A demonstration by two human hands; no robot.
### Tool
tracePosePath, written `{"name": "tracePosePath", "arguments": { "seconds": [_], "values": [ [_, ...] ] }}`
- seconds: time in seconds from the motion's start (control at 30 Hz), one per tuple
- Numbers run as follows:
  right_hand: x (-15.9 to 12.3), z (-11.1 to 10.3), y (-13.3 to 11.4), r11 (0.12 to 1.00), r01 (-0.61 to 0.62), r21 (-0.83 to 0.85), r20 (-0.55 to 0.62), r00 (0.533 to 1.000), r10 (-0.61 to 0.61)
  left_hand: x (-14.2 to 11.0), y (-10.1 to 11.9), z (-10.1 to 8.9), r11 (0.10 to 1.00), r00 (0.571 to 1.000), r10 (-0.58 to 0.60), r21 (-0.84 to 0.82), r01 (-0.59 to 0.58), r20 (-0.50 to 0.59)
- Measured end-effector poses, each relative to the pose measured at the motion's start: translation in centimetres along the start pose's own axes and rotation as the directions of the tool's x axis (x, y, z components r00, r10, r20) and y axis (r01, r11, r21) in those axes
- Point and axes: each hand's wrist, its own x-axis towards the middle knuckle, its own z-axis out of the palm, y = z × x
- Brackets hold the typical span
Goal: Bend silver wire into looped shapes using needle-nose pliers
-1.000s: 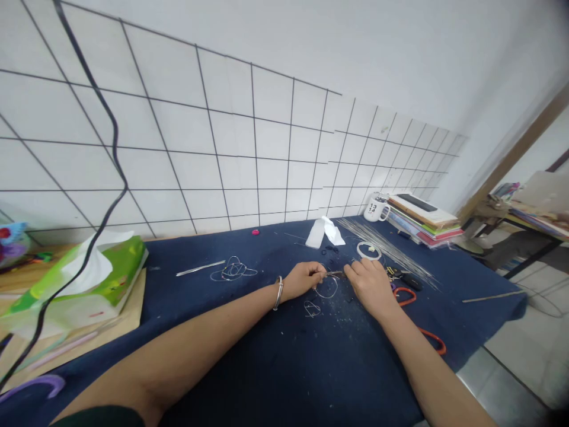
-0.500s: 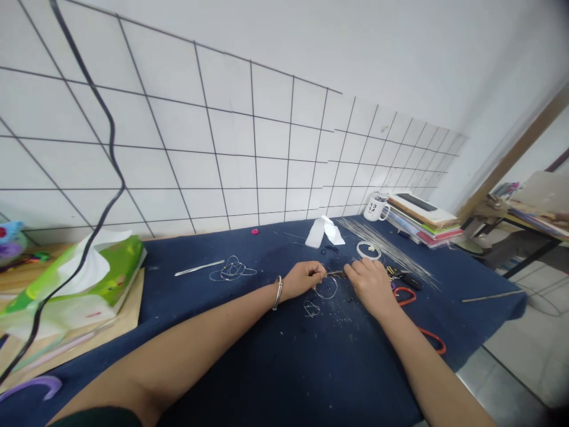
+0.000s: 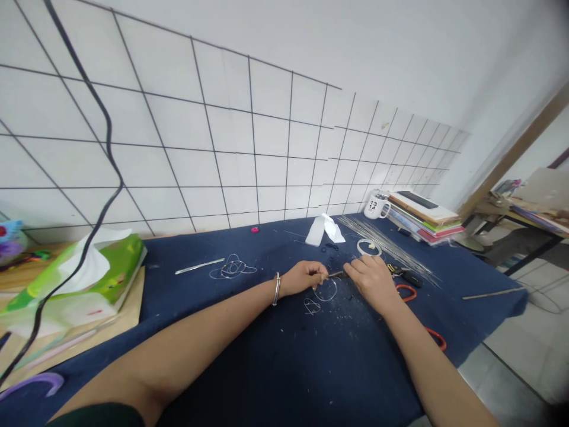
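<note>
My left hand (image 3: 306,277), with a silver bangle at its wrist, pinches the end of a thin wire. A loop of this wire (image 3: 326,290) hangs below the fingertips, just over or on the cloth. My right hand (image 3: 368,281) is closed around a slim dark tool (image 3: 338,274), whose narrow brownish tip points left and meets my left fingertips. Most of the tool is hidden in the palm, so its kind is unclear. A small tangled wire loop (image 3: 312,306) lies on the cloth below the left hand.
Orange-red handles (image 3: 406,292) and black-and-yellow tools (image 3: 411,277) lie beside my right forearm. Behind are a white ring coil (image 3: 368,247), long thin wires (image 3: 386,246), folded white paper (image 3: 325,230) and a mug (image 3: 376,206). Leftward lie coiled wire (image 3: 233,268) and a tissue pack (image 3: 120,276).
Both hands stay nearly in place, the tool tip still at the left fingertips. The camera view shifts very slightly; nothing else visibly moves.
</note>
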Motion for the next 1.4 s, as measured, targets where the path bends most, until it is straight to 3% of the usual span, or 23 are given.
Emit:
{"name": "tracePosePath", "arguments": {
  "seconds": [0.2,0.33,0.43,0.57,0.67,0.77,0.97,1.23,1.4],
  "values": [
    [-0.1,-0.4,0.7,0.999,-0.038,0.016,-0.004,0.999,0.038,-0.1,0.1,-0.1,0.999,1.0,0.026,-0.047,-0.027,-0.011],
    [-0.4,0.8,1.3,0.971,-0.175,0.166,-0.043,0.982,0.184,-0.1,0.1,0.0,0.999,0.998,0.03,-0.029,-0.032,-0.06],
    [-0.5,2.2,1.4,0.864,-0.294,0.408,0.009,0.948,0.318,-0.1,0.2,0.0,0.999,0.995,0.037,0.008,-0.036,-0.096],
    [-0.4,2.9,1.0,0.645,-0.307,0.7,0.138,0.944,0.299,-0.1,0.3,0.2,0.997,0.992,0.048,0.068,-0.04,-0.118],
    [-0.3,2.5,0.6,0.53,-0.309,0.79,0.199,0.946,0.254,-0.1,0.3,0.4,0.992,0.989,0.074,0.112,-0.06,-0.129],
    [-0.2,2.0,0.2,0.491,-0.302,0.817,0.214,0.95,0.229,-0.1,0.3,0.5,0.985,0.984,0.086,0.162,-0.06,-0.155],
    [0.0,1.5,-0.4,0.533,-0.261,0.805,0.176,0.963,0.205,-0.2,0.5,0.7,0.965,0.977,0.111,0.256,-0.063,-0.18],
    [0.3,1.3,-0.9,0.714,-0.163,0.681,0.025,0.98,0.199,-0.4,0.9,1.0,0.887,0.955,0.23,0.444,-0.125,-0.19],
    [0.3,0.8,-1.7,0.791,-0.113,0.601,-0.051,0.983,0.179,-0.5,0.9,1.1,0.856,0.964,0.218,0.504,-0.114,-0.154]
  ]
}}
